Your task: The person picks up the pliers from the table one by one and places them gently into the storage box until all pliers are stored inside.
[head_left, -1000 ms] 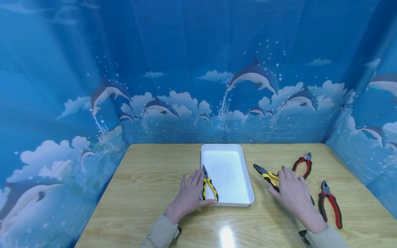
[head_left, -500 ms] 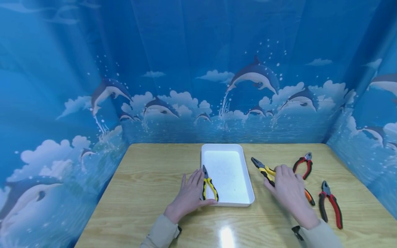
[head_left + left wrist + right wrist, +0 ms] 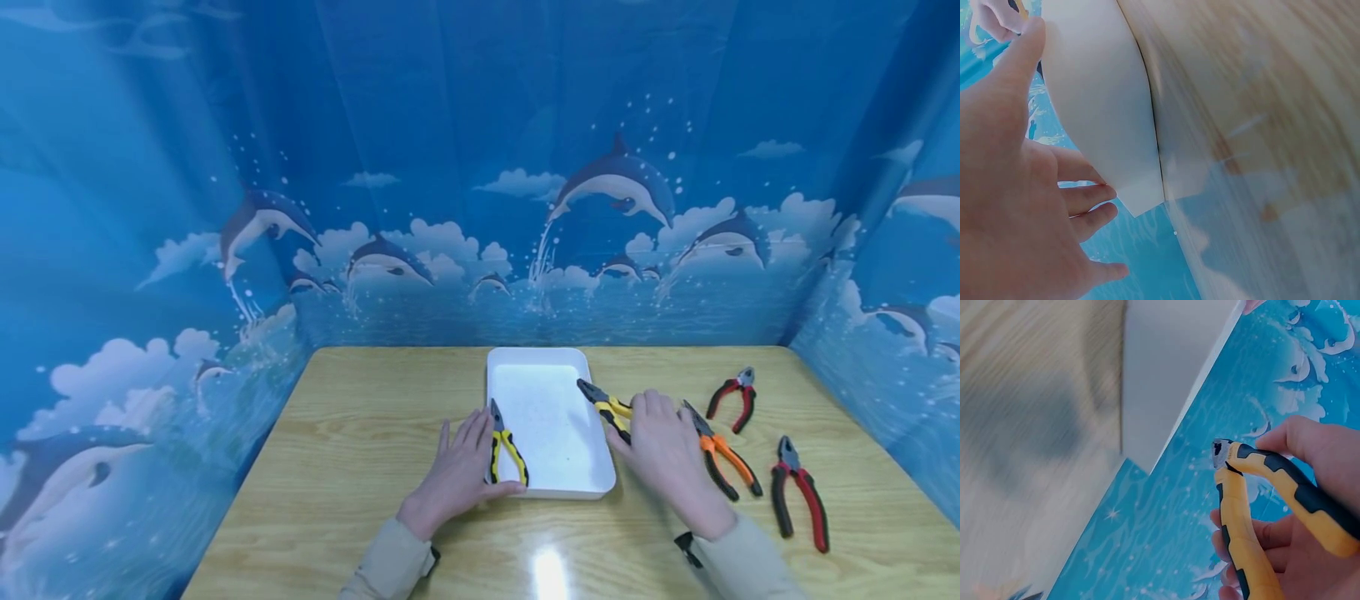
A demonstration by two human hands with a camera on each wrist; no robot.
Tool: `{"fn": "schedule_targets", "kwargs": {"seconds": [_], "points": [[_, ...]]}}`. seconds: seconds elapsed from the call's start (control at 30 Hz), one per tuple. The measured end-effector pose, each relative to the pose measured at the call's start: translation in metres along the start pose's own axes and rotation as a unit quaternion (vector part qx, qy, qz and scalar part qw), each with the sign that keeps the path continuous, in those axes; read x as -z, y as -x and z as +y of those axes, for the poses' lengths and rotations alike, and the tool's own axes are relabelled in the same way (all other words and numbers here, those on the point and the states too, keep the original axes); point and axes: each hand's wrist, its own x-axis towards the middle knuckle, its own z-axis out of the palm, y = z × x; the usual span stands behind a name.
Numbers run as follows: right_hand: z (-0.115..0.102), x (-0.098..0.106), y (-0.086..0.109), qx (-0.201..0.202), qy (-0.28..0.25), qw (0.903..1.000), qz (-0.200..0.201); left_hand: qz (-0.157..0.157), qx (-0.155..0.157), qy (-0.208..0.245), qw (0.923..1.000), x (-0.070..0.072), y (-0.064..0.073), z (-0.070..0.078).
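Note:
My right hand (image 3: 660, 442) holds yellow-and-black pliers (image 3: 606, 408) by the handles, and their dark nose overlaps the right rim of the white tray (image 3: 573, 492) in the head view. Seen from the right wrist, the handles are spread, with the thumb on one and the fingers round the other. My left hand (image 3: 453, 475) rests at the tray's left front corner, its fingers along the left side and its thumb at the front rim. Inside the tray, by that hand, lie other yellow-and-black pliers (image 3: 504, 446), nose toward the back.
Orange-and-black pliers (image 3: 722, 454) lie on the wooden table (image 3: 360, 417) just right of my right hand. Further right are red-and-black pliers (image 3: 799, 492) and a smaller red-and-black pair (image 3: 735, 398) toward the back. A blue dolphin-printed curtain (image 3: 450, 167) encloses the table's back and sides.
My right hand has carried the yellow-and-black pliers left from over the orange pair to the tray's right rim, uncovering the orange pliers. The left hand has stayed still.

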Motion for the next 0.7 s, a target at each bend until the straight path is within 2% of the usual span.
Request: {"fn": "schedule_targets", "kwargs": {"seconds": [0.27,0.57,0.7], "points": [[-0.024,-0.005,-0.006,0.028,0.021,0.9992,-0.020,0.007,0.003,-0.011,0.9999,-0.002,-0.001,0.000],[-0.046,-0.021,-0.007,0.045,0.028,0.9972,-0.052,0.003,0.007,-0.019,0.9998,-0.001,-0.002,0.001],[-0.054,-0.024,-0.008,0.058,0.036,0.9963,-0.052,0.002,0.008,-0.020,0.9998,-0.001,-0.002,0.001]]}}
